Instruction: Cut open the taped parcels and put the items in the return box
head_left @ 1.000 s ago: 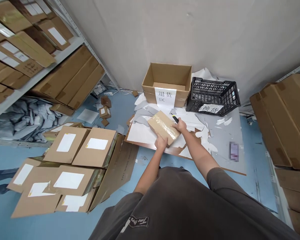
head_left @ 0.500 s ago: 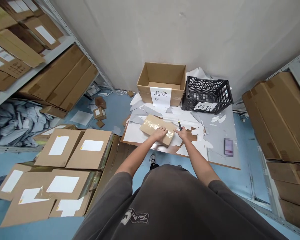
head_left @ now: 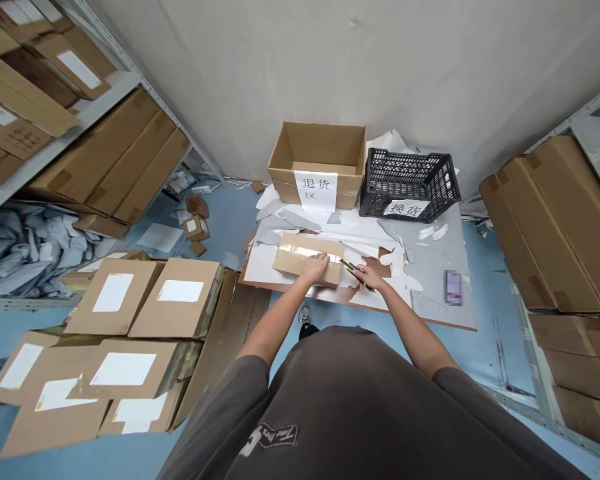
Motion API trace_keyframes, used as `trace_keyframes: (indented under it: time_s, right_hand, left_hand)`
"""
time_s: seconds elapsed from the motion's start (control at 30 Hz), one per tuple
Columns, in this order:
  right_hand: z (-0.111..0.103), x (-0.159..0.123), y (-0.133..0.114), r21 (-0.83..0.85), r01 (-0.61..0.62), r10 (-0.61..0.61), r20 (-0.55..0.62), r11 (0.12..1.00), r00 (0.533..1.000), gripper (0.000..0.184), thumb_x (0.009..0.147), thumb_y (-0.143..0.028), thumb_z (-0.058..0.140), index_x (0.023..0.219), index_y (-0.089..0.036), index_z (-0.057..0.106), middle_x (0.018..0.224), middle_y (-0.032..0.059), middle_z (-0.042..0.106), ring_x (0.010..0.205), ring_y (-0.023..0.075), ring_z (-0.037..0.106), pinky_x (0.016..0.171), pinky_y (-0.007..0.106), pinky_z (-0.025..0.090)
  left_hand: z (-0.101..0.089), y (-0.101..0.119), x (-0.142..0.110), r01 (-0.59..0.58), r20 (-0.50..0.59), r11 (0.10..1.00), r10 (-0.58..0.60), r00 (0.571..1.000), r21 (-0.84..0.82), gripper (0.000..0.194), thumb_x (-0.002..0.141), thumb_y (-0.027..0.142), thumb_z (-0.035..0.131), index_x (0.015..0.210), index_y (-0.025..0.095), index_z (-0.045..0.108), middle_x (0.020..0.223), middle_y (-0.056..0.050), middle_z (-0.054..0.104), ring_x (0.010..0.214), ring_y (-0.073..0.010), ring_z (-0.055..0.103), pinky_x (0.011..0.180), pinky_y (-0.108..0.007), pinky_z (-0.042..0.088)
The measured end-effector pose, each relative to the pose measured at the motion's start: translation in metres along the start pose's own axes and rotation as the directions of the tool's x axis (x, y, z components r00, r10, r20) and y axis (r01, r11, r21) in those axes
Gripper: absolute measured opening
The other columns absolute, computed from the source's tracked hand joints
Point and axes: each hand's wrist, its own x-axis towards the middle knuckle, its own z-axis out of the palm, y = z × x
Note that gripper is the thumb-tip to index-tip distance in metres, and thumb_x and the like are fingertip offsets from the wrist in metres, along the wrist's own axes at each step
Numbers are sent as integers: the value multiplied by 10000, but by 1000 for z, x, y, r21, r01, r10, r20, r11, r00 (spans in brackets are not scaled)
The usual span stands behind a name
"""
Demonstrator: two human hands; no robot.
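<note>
A taped cardboard box [head_left: 296,252] lies on the paper-covered table. My left hand [head_left: 316,267] rests on top of it toward its right end, fingers laid over the surface and not wrapped around it. Closed around a black and yellow utility knife [head_left: 353,268], my right hand [head_left: 367,277] is just right of the box. The knife's front end points up and left, close to the box's right end. Whether the blade touches the cardboard, I cannot tell.
Behind stand an open carton [head_left: 280,180] with a paper sign and a black plastic crate [head_left: 375,193]. Torn white paper [head_left: 405,283] covers much of the table [head_left: 445,250]. Labelled boxes [head_left: 175,313] are stacked at left; shelves with cartons [head_left: 555,233] flank both sides.
The box has turned so that its long side lies nearly level across the table. My right hand has come off its corner, and the knife has swung from pointing up to pointing left.
</note>
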Motion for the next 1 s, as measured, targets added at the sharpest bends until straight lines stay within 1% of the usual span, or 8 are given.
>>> trace_keyframes:
  time_s: [0.1, 0.27, 0.4, 0.53, 0.63, 0.87, 0.93, 1.0]
  right_hand:
    - [-7, 2, -4, -2, 7, -7, 18, 1000, 1000, 467, 894, -711, 698, 866, -263, 569, 575, -29, 635, 438, 175, 568, 438, 259, 408]
    - [-18, 8, -14, -34, -34, 36, 56, 999, 998, 482, 874, -724, 711, 839, -268, 561, 521, -49, 554, 373, 138, 446, 423, 254, 324]
    - [-20, 7, -16, -65, -59, 63, 69, 996, 996, 510, 829, -749, 755, 850, -267, 590, 550, -42, 572, 383, 138, 468, 421, 253, 321]
    - [-17, 2, -13, -20, -23, 25, 72, 1000, 997, 548, 769, -766, 808, 801, -262, 596, 537, -39, 587, 364, 139, 461, 396, 259, 324]
    - [-13, -2, -12, 12, -7, 6, 118, 1000, 993, 587, 764, -799, 799, 781, -260, 567, 539, -33, 600, 373, 136, 461, 389, 256, 324]
    - [-3, -10, 1, 60, -53, 39, 212, 997, 977, 629, 760, -828, 793, 836, -257, 540, 542, -37, 592, 395, 127, 482, 381, 245, 324]
    - [-4, -13, 7, 79, -39, 23, 199, 996, 980, 629, 761, -821, 798, 845, -258, 532, 546, -42, 588, 397, 128, 489, 380, 244, 323]
    - [-7, -15, 11, 103, -5, -11, 157, 995, 988, 622, 783, -828, 771, 865, -260, 530, 552, -50, 584, 397, 128, 483, 384, 243, 326]
  left_hand:
    - [0, -1, 0, -19, 5, 1000, 19, 1000, -8, 938, 680, 284, 916, 1501, 163, 479, 1599, -252, 506, 1441, -414, 550, 1212, -470, 409]
    - [-3, -2, 5, 21, 53, 1000, -22, 998, 22, 942, 667, 241, 914, 1486, 138, 459, 1453, -266, 622, 1383, -413, 609, 1179, -462, 428]
    - [-3, -3, 7, 16, 67, 999, -20, 998, 49, 915, 666, 208, 897, 1459, 149, 445, 1413, -251, 645, 1347, -392, 637, 1150, -444, 450]
    - [-2, -6, 9, 28, 89, 999, -31, 996, 33, 957, 664, 249, 911, 1477, 156, 417, 1430, -256, 633, 1351, -402, 637, 1151, -461, 457]
    - [0, -8, 11, 27, 92, 999, -31, 995, 45, 1001, 641, 254, 937, 1487, 170, 408, 1443, -251, 628, 1362, -407, 628, 1154, -470, 452]
    - [8, -12, 13, -1, 79, 996, -6, 997, 89, 1007, 643, 267, 965, 1492, 180, 429, 1493, -239, 611, 1431, -392, 568, 1162, -460, 434]
    - [8, -15, 15, -12, 89, 998, 7, 996, 59, 910, 676, 327, 968, 1445, 184, 501, 1463, -215, 637, 1404, -380, 583, 1116, -434, 470]
    - [6, -20, 19, -8, 54, 1000, 7, 998, 11, 657, 808, 390, 896, 1360, 206, 590, 1361, -167, 696, 1328, -346, 625, 1070, -407, 496]
